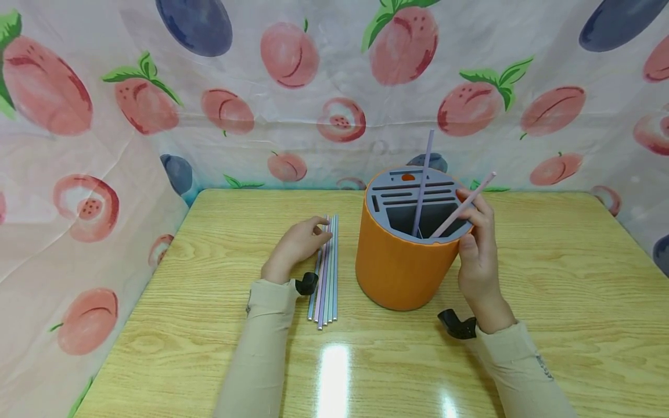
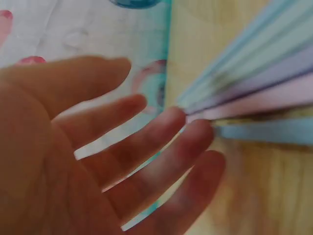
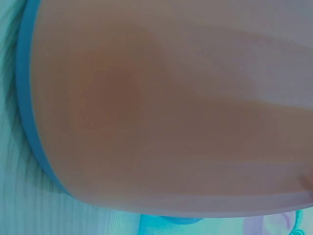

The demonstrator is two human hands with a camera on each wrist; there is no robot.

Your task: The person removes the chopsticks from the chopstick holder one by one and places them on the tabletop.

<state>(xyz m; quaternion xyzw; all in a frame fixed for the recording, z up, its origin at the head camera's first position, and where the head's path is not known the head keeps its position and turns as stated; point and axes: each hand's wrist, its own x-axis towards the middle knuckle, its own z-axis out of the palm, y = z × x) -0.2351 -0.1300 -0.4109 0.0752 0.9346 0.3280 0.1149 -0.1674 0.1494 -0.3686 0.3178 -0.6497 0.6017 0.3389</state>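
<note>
An orange knife block [image 1: 405, 267] with a grey slotted top stands upright on the table. My right hand [image 1: 478, 249] grips its right rim, thumb outside and fingers over the top edge. A purple chopstick [image 1: 424, 174] and a pink chopstick [image 1: 460, 208] lean in its large front compartment; the pink one passes by my right fingers. Left of the block lie several pastel chopsticks [image 1: 327, 278] in a bundle. My left hand [image 1: 300, 241] is over their far end, fingers spread and loosely bent, fingertips [image 2: 198, 134] at or near the chopsticks. In the right wrist view the block's blurred wall [image 3: 146, 122] fills most of the picture.
The wooden table [image 1: 209, 278] reaches back to a fruit-print cloth [image 1: 298, 133], which hangs behind and on the left side. Each wrist carries a black camera mount [image 1: 457, 325].
</note>
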